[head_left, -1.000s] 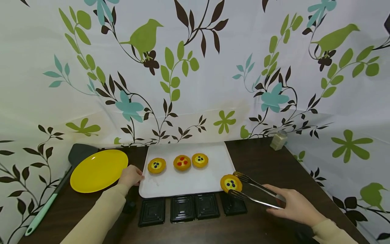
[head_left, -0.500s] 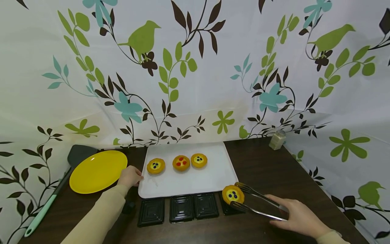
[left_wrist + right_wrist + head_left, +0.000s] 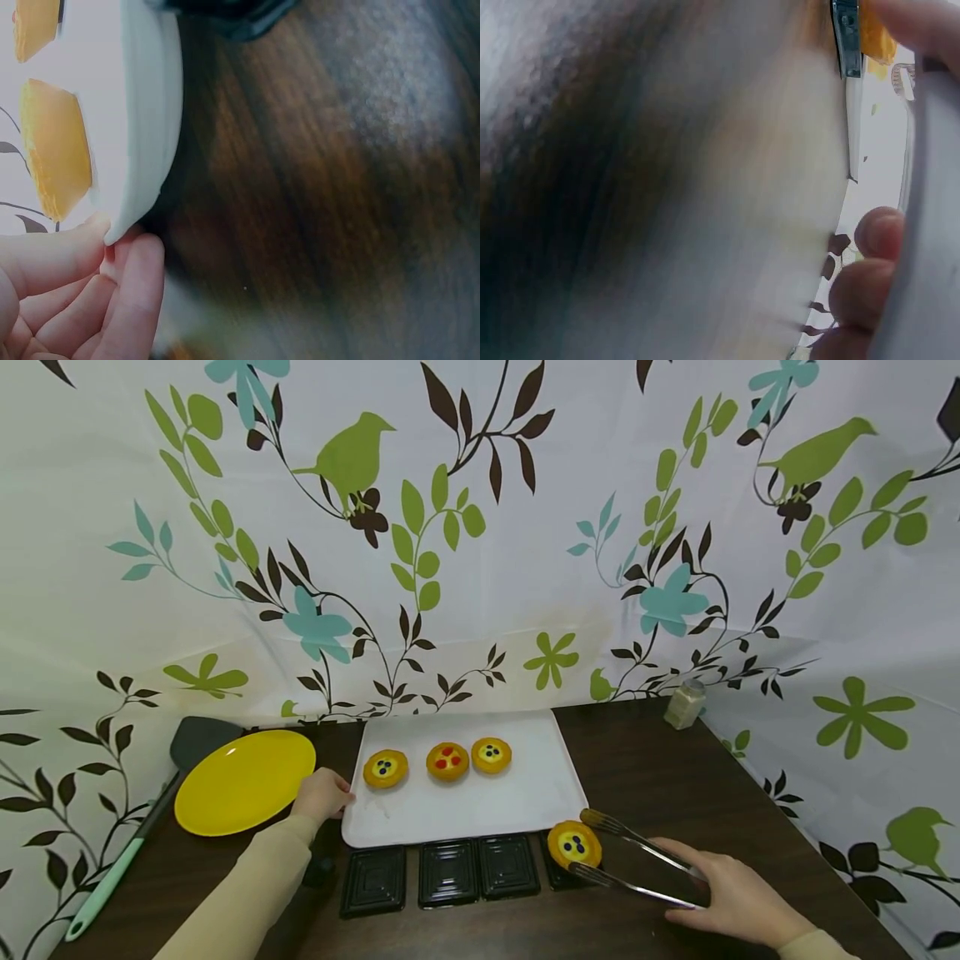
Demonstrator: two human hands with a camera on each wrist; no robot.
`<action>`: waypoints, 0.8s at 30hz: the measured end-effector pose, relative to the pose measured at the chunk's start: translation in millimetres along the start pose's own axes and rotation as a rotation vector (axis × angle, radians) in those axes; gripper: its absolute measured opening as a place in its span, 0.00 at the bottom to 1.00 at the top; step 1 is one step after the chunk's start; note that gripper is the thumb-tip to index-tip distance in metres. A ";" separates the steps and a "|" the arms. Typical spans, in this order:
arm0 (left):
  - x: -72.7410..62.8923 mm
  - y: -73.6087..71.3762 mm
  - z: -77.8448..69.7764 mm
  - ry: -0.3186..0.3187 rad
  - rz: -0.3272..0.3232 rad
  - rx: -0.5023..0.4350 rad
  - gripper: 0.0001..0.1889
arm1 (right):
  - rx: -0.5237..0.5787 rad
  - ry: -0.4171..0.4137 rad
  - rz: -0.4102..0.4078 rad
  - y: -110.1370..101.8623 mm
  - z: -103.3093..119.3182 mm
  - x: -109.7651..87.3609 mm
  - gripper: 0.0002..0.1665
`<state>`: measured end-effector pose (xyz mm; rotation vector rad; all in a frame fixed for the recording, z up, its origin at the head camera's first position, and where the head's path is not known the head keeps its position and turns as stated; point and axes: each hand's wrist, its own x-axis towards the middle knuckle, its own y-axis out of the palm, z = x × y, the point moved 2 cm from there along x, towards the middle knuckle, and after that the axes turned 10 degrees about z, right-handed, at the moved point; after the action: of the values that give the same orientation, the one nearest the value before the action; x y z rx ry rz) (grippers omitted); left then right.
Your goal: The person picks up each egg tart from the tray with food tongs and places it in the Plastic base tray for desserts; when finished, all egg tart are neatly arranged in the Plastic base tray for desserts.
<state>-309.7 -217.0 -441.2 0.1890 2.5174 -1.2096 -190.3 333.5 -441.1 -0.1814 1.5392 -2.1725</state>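
Note:
My left hand (image 3: 322, 793) pinches the left rim of a white tray (image 3: 465, 814), thumb above and fingers below in the left wrist view. On the tray sit two blueberry-topped tarts (image 3: 386, 768) (image 3: 491, 755) and a red-topped tart (image 3: 447, 761). My right hand (image 3: 731, 893) grips metal tongs (image 3: 637, 887). Between the tongs' tips is another blueberry tart (image 3: 574, 844), overlapping the rightmost small black dish (image 3: 557, 878) just off the tray's front right corner. In the right wrist view, an orange tart edge (image 3: 877, 37) shows beside the black dish (image 3: 847, 45).
Several square black dishes line the tray's front edge, among them one at the left end (image 3: 373, 881). Further left, a yellow plate (image 3: 243, 781) overlaps a turner with a mint handle (image 3: 105, 889). A small shaker (image 3: 685, 703) stands at the back right corner.
The tongs and the tart have shifted slightly right and toward me, from the tray's corner to over the rightmost black dish. My left hand stays on the tray's rim.

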 end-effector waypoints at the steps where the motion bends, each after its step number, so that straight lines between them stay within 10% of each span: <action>1: 0.2 0.0 -0.3 0.001 0.000 0.000 0.09 | 0.014 -0.012 -0.001 -0.4 -0.4 -0.1 0.49; 11: -2.1 -0.4 -1.2 -0.005 -0.003 0.005 0.09 | 0.004 -0.048 -0.057 -14.9 5.1 7.0 0.49; 24: -7.0 0.5 -3.3 0.025 -0.031 -0.003 0.10 | -0.036 -0.081 -0.091 -36.3 17.6 73.4 0.47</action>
<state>-303.8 -213.9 -437.1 0.1655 2.5525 -1.2234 -259.3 295.3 -413.0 -0.3532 1.5524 -2.1794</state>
